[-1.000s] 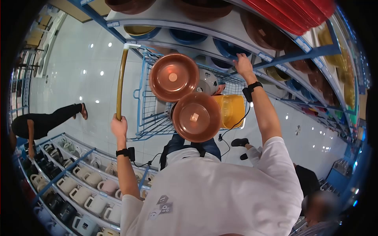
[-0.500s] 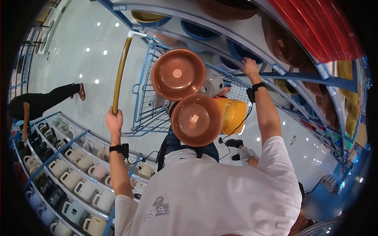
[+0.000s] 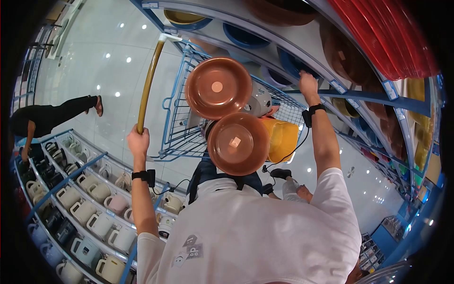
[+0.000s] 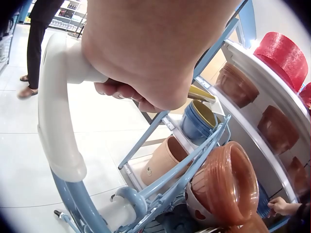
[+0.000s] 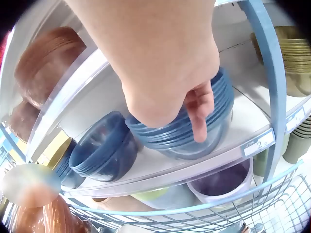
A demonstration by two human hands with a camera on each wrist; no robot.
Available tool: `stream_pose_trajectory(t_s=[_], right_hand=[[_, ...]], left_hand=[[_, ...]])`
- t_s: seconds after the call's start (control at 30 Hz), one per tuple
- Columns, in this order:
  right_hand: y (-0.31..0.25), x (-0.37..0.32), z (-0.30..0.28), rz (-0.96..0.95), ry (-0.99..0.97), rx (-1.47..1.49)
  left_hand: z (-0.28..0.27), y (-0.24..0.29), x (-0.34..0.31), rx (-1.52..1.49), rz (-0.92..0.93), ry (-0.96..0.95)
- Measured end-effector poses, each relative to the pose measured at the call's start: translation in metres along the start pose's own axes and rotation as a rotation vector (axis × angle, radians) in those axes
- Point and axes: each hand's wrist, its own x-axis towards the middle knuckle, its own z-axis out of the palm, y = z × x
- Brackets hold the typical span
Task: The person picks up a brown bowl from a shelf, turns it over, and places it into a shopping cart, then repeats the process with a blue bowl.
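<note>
My left hand (image 3: pixel 138 141) grips the brownish-yellow handle (image 3: pixel 151 90) of a blue wire shopping cart (image 3: pixel 166 124). At the shelf my right hand (image 3: pixel 309 88) holds the rim of a stack of blue plastic basins (image 5: pixel 214 133); its fingers (image 5: pixel 199 124) hang over the outer side, and the thumb is hidden behind the wrist. Two stacks of copper-brown basins stand in the cart, one farther off (image 3: pixel 218 97) and one closer to my body (image 3: pixel 239 154). Beside them are yellow containers (image 3: pixel 283 137) and a whitish round item (image 3: pixel 259 100).
Another blue basin stack (image 5: pixel 104 150) sits beside the held one, with a purple-lined tub (image 5: pixel 223 182) below. Red basins (image 3: pixel 388 38) are stacked higher up. A blue shelf post (image 5: pixel 269 73) rises near my right hand. Kettles (image 3: pixel 99 225) line the left shelf, where another person (image 3: pixel 56 111) stands.
The view has shifted along the shelf. My right hand has moved slightly at the blue basins, its fingers now bent closer over the rim. My left hand keeps its hold on the handle.
</note>
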Motion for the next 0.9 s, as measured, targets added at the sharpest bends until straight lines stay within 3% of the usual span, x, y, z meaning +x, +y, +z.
stream_pose_trajectory(t_s=[0.17,0.23,0.37,0.53,0.7,0.77,0.9], right_hand=[[-0.012,-0.004,-0.012,0.070,0.069,-0.077],[-0.005,-0.003,-0.007,0.089,0.250,0.030],[-0.003,-0.016,-0.006,0.045,0.428,0.136],[-0.012,-0.061,-0.004,0.070,0.678,0.542],[-0.023,-0.125,-0.020,-0.019,0.716,0.565],[-0.028,-0.154,-0.027,-0.146,0.761,0.523],[-0.035,-0.223,-0.035,-0.032,0.653,0.585]], left_hand=[[0.001,-0.001,0.002,0.036,0.006,-0.023],[0.001,-0.001,0.001,0.038,0.015,-0.017],[0.000,0.001,0.000,0.051,0.011,-0.018],[-0.002,0.004,0.000,0.004,0.008,-0.024],[0.003,0.001,0.002,0.000,0.019,-0.030],[0.003,0.001,0.001,-0.006,0.022,-0.014],[0.003,0.000,0.002,-0.011,0.079,-0.031]])
